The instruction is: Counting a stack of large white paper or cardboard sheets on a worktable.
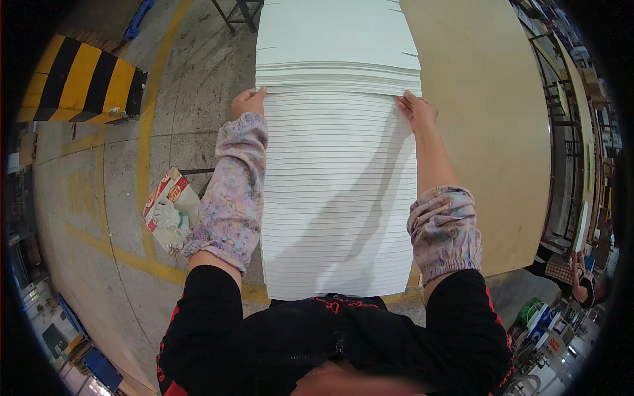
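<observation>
A wide stack of ruled paper (pixel 337 198) lies in front of me, its grey lines running from side to side. Across its far part are pale, mostly blank sheets (pixel 337 33), whose near edges show as several staggered layers. My left hand (pixel 249 103) is closed in a pinch at the left corner of the nearest of these edges. At the right corner of the same edge, my right hand (pixel 419 111) pinches the paper between thumb and fingers. How many sheets each pinch holds is too fine to tell.
Tan board tabletop (pixel 485 145) extends to the right of the paper. A yellow-and-black striped barrier (pixel 82 80) stands at the far left. Below left sits an open carton (pixel 173 204) with white gloves. Another person (pixel 574 277) is at the right, near metal racks.
</observation>
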The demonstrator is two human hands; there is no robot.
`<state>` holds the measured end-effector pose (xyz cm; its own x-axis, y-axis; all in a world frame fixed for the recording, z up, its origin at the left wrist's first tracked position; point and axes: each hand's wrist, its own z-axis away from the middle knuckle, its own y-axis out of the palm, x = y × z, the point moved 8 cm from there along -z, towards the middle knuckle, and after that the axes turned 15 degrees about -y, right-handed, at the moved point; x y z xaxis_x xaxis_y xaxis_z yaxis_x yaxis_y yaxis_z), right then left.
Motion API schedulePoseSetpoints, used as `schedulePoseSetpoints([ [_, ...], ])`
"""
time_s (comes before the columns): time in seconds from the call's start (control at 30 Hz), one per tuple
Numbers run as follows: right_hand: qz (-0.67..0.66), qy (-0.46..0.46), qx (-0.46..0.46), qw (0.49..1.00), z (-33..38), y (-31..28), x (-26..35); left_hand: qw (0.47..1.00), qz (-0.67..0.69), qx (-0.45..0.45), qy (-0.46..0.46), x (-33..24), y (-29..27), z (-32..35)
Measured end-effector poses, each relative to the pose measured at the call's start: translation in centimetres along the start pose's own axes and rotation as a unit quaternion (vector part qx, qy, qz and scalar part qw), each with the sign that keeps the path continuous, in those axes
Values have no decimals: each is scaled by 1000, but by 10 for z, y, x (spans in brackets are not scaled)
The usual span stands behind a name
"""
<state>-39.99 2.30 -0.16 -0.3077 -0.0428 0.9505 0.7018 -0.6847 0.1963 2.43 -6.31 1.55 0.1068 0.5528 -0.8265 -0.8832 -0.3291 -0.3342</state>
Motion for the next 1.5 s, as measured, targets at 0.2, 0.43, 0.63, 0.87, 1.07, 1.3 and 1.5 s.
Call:
schedulePoseSetpoints([
  [0.2,9,-14,-4,1000,10,12,-1,999,-26,-47,-3,8,-13,-15],
  [0.43,40,-22,-5,999,8,8,-3,997,-43,-63,-29,-6,-13,18],
  [0.63,34,-13,-5,999,6,6,-10,1000,-1,-7,2,7,-9,-1],
  [0.87,-10,-32,71,997,9,-1,-13,996,46,69,-30,6,6,-6],
  [1.07,-21,-3,81,996,19,6,-15,997,16,68,13,6,7,-8],
  [1.3,-27,16,150,988,36,21,-17,1000,2,-22,11,-1,3,3],
  [1.5,-110,122,362,917,142,122,-26,972,-80,-106,191,-29,1,12],
])
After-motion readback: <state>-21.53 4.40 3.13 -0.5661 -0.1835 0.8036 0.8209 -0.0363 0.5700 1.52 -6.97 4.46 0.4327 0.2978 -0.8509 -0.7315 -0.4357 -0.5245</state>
